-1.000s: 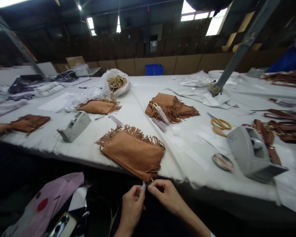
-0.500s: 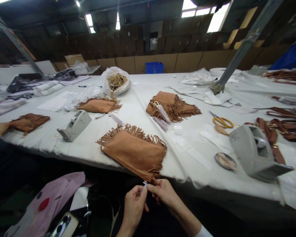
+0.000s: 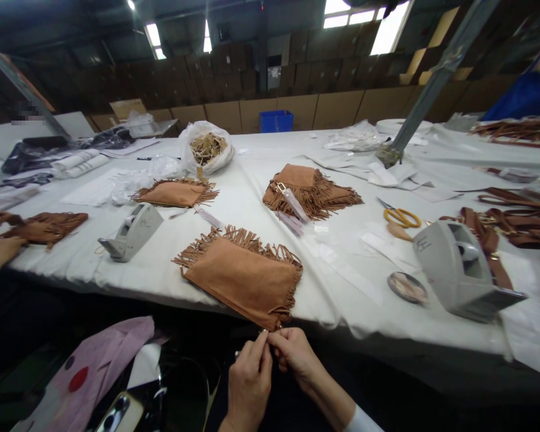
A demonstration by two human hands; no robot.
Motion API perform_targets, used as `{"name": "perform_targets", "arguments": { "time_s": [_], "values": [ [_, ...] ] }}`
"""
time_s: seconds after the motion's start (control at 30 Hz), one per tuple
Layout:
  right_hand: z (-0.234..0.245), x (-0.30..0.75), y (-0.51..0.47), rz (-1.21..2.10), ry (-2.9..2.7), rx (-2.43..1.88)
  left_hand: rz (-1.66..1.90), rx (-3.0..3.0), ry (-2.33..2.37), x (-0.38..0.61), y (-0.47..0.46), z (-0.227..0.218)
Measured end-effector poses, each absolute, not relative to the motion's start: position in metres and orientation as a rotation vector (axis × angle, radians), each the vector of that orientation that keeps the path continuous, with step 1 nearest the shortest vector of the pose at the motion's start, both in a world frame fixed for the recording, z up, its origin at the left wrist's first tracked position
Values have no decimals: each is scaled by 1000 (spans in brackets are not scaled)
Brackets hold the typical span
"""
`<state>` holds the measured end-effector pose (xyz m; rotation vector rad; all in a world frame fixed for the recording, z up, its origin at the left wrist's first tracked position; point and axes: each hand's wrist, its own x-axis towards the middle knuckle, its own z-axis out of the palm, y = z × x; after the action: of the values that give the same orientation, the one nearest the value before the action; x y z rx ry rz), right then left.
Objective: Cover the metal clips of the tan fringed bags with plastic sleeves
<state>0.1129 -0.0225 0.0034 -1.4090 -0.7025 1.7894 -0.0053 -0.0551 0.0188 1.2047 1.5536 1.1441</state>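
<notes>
A brown suede bag with fringed edges [image 3: 243, 276] lies tilted on the front edge of the white table, one corner towards me. At that corner a small metal clasp [image 3: 264, 330] shows just above my fingertips. My left hand [image 3: 251, 378] is closed, its thumb and fingers pinching at the clasp. Right beside it my right hand [image 3: 299, 359] is closed too, fingertips meeting the left ones under the bag's corner. What the right fingers hold is hidden. Further back lie a stacked pair of fringed bags [image 3: 303, 189] and another fringed bag [image 3: 175, 193].
Tape dispensers stand left [image 3: 132, 234] and right [image 3: 463, 270]. Scissors with yellow handles [image 3: 402, 217], a tape roll [image 3: 407, 288] and brown straps [image 3: 483, 234] lie to the right. A co-worker's hand [image 3: 2, 252] touches a fringed bag at left. A plastic bag of cords [image 3: 207, 147] stands behind.
My left hand has shifted up to the clasp, covering the clear wrapping seen earlier. Both hands stay at the bag's corner. At left, the co-worker's second hand has come into view.
</notes>
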Motion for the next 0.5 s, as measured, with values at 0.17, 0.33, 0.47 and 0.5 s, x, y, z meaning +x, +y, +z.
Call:
{"name": "perform_targets", "arguments": {
  "time_s": [0.17,0.33,0.47,0.5],
  "values": [
    [-2,118,-22,1751,-786,-1433,1008,1042,1507,-4,-48,15],
    [-12,129,-19,1702,-956,-1398,967,433,1245,-3,-39,12],
    [-17,131,-14,1645,-1093,-1355,911,13,1050,-4,-32,18],
    [-17,131,-13,1632,-1109,-1343,904,-48,1023,-3,-31,20]
  ]
}}
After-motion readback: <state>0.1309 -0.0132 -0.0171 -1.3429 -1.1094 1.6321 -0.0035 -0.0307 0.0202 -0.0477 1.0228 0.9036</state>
